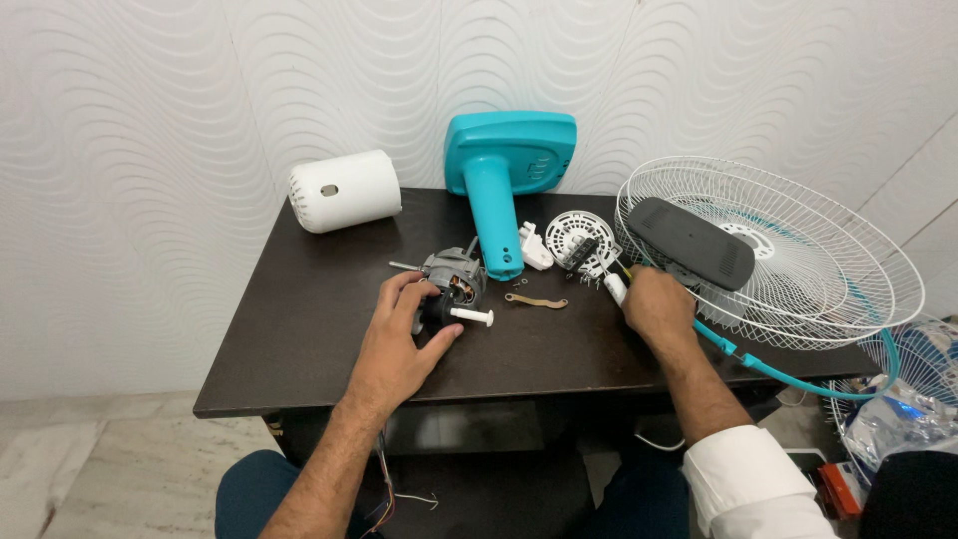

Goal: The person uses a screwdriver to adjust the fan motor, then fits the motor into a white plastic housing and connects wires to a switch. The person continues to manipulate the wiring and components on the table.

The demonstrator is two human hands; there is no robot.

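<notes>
Gripping the motor (454,282) near the table's (299,329) middle, the left hand (399,339) is curled around its near-left side, thumb pressed under the black end piece. The motor's long axis is laid roughly level and across the view: a white shaft (473,316) is pointed right, toward the right hand, and a thin metal pin (402,266) is stuck out on the opposite side, pointing left. Coloured wires (383,479) are seen hanging below the left wrist, under the table edge.

The right hand (659,304) is closed on a small white-handled tool (616,287), likely a screwdriver; its tip is aimed up-left at the round white plate (582,240), which is lain flat just beyond the knuckles. The tip's contact with the plate cannot be told.

Between the hands, a curved brass strip (536,299) is lain flat, long side left to right. A teal stand (507,170) is propped against the wall, neck pointing down toward the motor, with a white clip (535,247) just beside its foot. A white cover (344,190) is lain on its side at the far-left corner. A fan grille (798,260) is overhung at the right edge, with a dark panel (694,243) rested on it.
</notes>
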